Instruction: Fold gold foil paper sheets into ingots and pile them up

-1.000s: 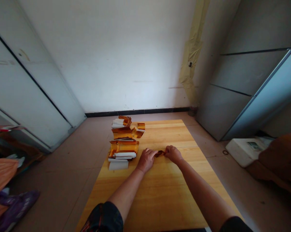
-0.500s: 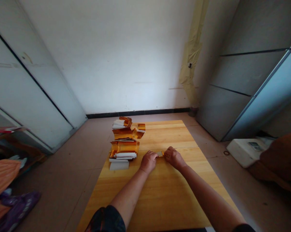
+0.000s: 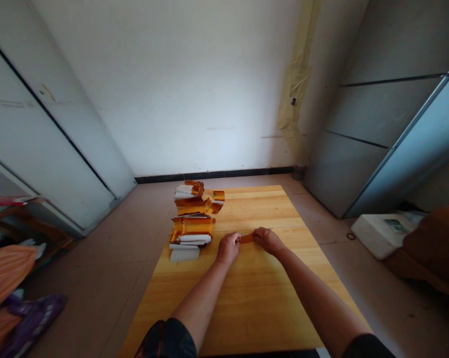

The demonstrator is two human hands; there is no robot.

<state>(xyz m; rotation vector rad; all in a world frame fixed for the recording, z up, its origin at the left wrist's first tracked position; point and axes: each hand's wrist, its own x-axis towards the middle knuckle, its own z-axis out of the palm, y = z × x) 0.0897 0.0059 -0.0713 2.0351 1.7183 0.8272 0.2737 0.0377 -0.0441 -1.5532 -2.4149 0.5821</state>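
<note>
On the wooden table (image 3: 254,298) my left hand (image 3: 228,247) and my right hand (image 3: 268,239) are both closed on a small folded piece of gold paper (image 3: 246,238), one hand at each end. The paper lies low, at or just above the tabletop. To the left of my left hand stands a pile of gold and white folded papers (image 3: 192,219), stretching toward the table's far edge. A white slip (image 3: 184,254) lies at the near end of that pile.
A white wall is behind the table, with tall grey cabinet panels (image 3: 377,124) at the right and pale doors (image 3: 41,149) at the left. A white box (image 3: 381,232) sits on the floor at right. Orange and purple bags (image 3: 19,298) lie at lower left.
Both hands have stayed on the small gold paper, working it between the fingers; it has gone from a loose crumpled shape to a flatter, narrower strip. The pile has not moved.
</note>
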